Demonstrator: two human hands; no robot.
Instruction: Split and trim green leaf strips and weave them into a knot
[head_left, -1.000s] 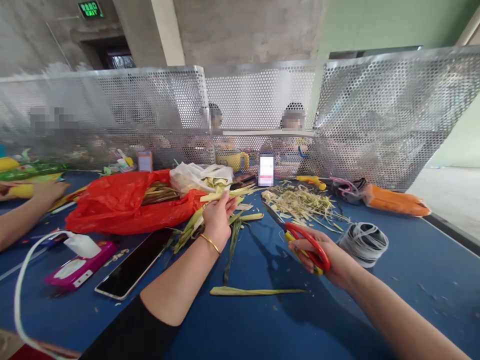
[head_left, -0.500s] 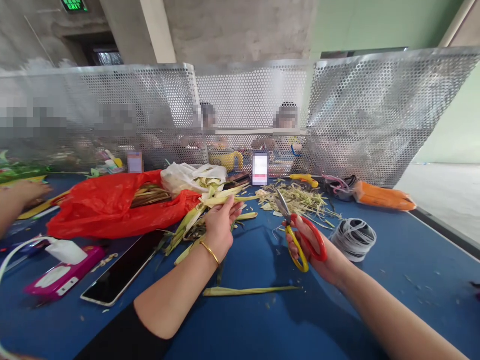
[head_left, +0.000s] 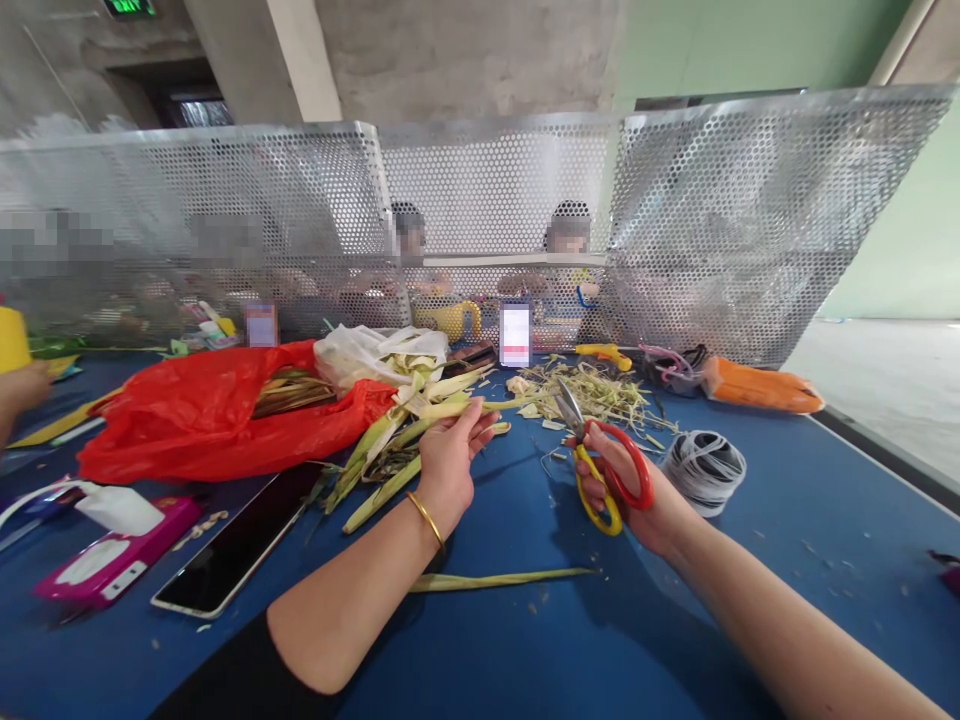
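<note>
My left hand (head_left: 448,462), with a gold bangle at the wrist, pinches a pale green corn husk strip (head_left: 510,404) that points right toward the scissors. My right hand (head_left: 611,475) grips scissors (head_left: 611,468) with one red and one yellow handle. Their blades point up and left, close to the strip's tip; whether they touch it I cannot tell. More corn husks (head_left: 386,490) lie under and left of my left hand. Beyond the scissors is a heap of shredded husk trimmings (head_left: 600,392). One single husk strip (head_left: 502,580) lies nearer on the blue table (head_left: 480,660).
To the left are a red plastic bag (head_left: 202,430), a black phone (head_left: 240,550) and a purple power strip (head_left: 120,560). At right stand a grey cord roll (head_left: 705,470) and an orange packet (head_left: 761,385). A perforated metal screen (head_left: 495,180) crosses behind; people sit beyond it.
My left hand has moved slightly right with the husk strip, bringing its tip nearer the scissor blades. The view has shifted a little. At far left, another person's hand has moved outward.
</note>
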